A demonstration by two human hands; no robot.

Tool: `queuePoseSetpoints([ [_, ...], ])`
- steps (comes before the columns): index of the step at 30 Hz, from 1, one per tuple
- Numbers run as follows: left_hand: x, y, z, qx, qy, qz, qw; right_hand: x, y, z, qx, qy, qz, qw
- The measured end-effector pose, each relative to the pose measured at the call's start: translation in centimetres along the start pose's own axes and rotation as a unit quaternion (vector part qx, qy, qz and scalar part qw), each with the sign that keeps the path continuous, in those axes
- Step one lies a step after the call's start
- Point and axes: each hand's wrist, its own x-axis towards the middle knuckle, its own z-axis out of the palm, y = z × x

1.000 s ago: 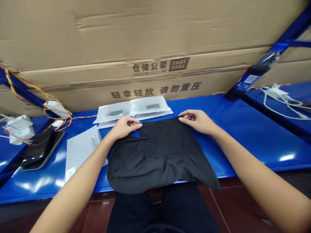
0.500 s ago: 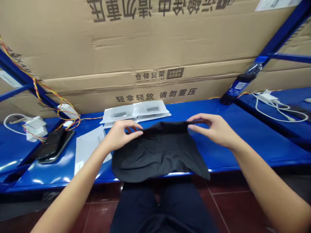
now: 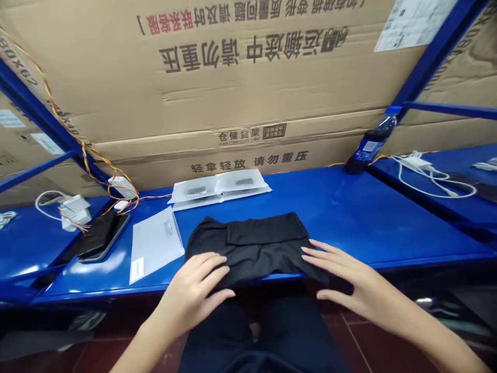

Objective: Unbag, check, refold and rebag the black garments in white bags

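Observation:
A black cloth garment (image 3: pixel 267 233) lies on the blue shelf top in front of me, its far edge folded over in a flat band. Its exact kind cannot be told. My left hand (image 3: pixel 204 282) rests over the near left corner, fingers stretched out and thumb apart. On the opposite side, my right hand (image 3: pixel 337 267) touches the near right part of the cloth with its fingers spread. Neither hand grips it. The cloth's near edge reaches the shelf's front edge and partly hangs there.
Several frosted plastic bags (image 3: pixel 221 189) lie behind the garment; another frosted bag (image 3: pixel 155 243) is left of it. Stacked phones (image 3: pixel 103 235), white adapters (image 3: pixel 75 211) and twisted wires sit farther left. A dark drink bottle (image 3: pixel 370 145) stands by the right post. Large cardboard (image 3: pixel 256 98) closes the back.
Both hands have let go of the cloth's far edge and come down toward me to its near corners. The far edge now lies folded flat. The view has tilted up somewhat.

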Motion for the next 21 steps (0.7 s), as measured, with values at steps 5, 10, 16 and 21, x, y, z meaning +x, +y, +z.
queuePoseSetpoints([
  [5,-3.6,1.0,1.0,-0.004,0.086,-0.012,0.996,-2.2,0.5,1.1,0.04,0.111,-0.011,0.993],
  [10,-1.4,-0.8,0.1,-0.093,0.115,-0.17,0.974,1.0,-0.4,-0.1,0.113,0.198,0.137,0.964],
  [16,4.2,-6.2,1.2,-0.094,0.044,-0.312,0.944,7.1,0.9,0.3,0.164,0.15,0.229,0.948],
  [21,5.5,-6.9,3.3,-0.039,0.013,-0.285,0.958,8.2,0.7,1.9,0.017,0.181,0.25,0.951],
])
